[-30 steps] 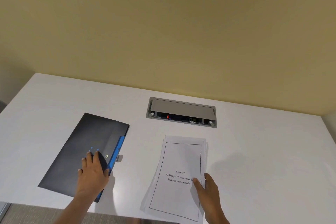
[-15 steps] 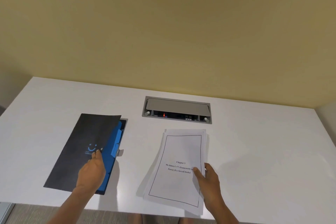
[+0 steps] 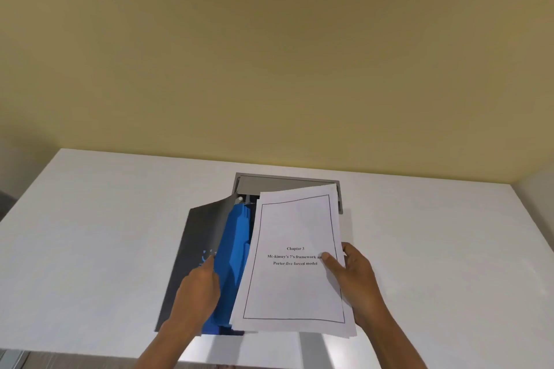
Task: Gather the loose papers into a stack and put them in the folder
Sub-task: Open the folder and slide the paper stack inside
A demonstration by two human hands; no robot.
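A dark grey folder (image 3: 192,249) with blue inner dividers (image 3: 233,263) lies on the white table (image 3: 90,234). My left hand (image 3: 198,293) grips the edge of its front cover and holds it lifted, so the blue inside shows. A stack of white papers (image 3: 295,287), its top sheet printed "Chapter 3", is raised off the table and tilted. My right hand (image 3: 353,281) holds the stack by its right edge, thumb on top. The stack's left edge overlaps the open folder's blue dividers.
A grey recessed cable box (image 3: 287,181) is set into the table behind the papers, partly hidden by them. A yellow wall rises behind the table. The table's front edge runs just below my wrists.
My left hand has raised the folder cover further, exposing more blue. My right hand has picked the paper stack up off the table and carried it left, over the open folder.
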